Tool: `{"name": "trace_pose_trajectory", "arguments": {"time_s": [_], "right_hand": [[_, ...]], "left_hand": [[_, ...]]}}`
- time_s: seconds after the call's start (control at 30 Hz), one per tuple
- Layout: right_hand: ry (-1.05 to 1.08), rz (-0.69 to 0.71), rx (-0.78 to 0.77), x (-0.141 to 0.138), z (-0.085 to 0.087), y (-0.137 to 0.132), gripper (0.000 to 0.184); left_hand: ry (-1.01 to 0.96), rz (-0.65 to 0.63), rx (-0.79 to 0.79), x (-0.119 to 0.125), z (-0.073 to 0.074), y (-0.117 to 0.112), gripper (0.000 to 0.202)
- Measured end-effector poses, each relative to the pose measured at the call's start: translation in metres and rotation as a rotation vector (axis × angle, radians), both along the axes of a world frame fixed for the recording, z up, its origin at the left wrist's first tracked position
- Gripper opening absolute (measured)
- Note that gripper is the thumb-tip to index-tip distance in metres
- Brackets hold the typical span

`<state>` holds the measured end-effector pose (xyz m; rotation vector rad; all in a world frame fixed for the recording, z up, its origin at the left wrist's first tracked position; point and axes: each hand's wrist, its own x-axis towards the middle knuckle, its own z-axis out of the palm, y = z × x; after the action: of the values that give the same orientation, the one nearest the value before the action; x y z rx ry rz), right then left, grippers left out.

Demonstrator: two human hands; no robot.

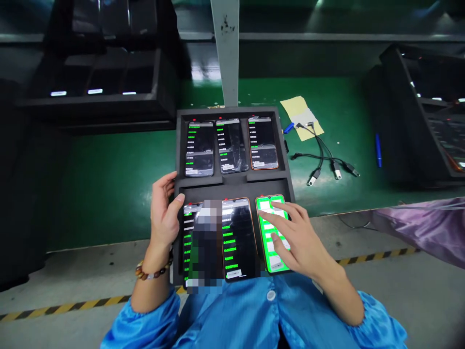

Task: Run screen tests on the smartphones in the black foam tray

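Tray [200, 181]: six phones [238, 237], two rows; near row juts past bench [116, 194] edge.
Left hand [165, 208]: grasps tray's left wall.
Right hand [296, 232]: loosely spread over green-screened phone [267, 237], near row's right; contact unclear.
Box [90, 101]: three dark phones [105, 77] in front.
Room: green bench left, cables [321, 156] right.

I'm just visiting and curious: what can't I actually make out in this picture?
All in the head view:
Lower left phone: much of its screen is hidden by pixelation.
Green-lit phone: partly covered by the right hand; whether that hand presses the screen is unclear.
Upper middle phone: lettering too small to read.
Black case and purple cloth: both cut off by the picture's right edge.
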<state>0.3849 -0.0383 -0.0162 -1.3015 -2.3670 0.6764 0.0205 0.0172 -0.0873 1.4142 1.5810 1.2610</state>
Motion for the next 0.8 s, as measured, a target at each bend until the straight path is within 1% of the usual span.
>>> {"name": "trace_pose_trajectory", "arguments": {"time_s": [0.07,0.23,0.33,0.47,0.53,0.67,0.73,0.8], "right_hand": [[-0.001,-0.019,0.013,-0.001,-0.001,0.003,0.057],[-0.056,-0.163,0.024,0.028,0.000,-0.008,0.052],[0.062,-0.265,0.002,0.034,-0.007,-0.013,0.047],[0.333,-0.425,-0.109,0.021,-0.025,-0.003,0.047],[0.423,-0.460,-0.146,0.013,-0.034,0.005,0.049],[0.494,-0.486,-0.131,-0.002,-0.045,0.015,0.049],[0.498,-0.503,-0.120,-0.008,-0.046,0.022,0.049],[0.477,-0.507,-0.077,-0.008,-0.044,0.035,0.049]], "left_hand": [[0.000,0.000,-0.004,0.000,0.001,0.000,0.060],[-0.012,-0.001,0.002,0.000,0.000,0.000,0.059],[0.000,0.006,0.000,0.000,-0.001,0.000,0.058],[0.028,0.013,-0.014,0.003,0.001,0.000,0.054],[0.033,0.019,-0.021,0.006,0.004,-0.001,0.052],[0.014,0.024,-0.033,0.013,0.010,-0.001,0.050],[0.009,0.030,-0.049,0.015,0.013,-0.001,0.050],[-0.002,0.046,-0.053,0.015,0.014,0.000,0.049]]}}
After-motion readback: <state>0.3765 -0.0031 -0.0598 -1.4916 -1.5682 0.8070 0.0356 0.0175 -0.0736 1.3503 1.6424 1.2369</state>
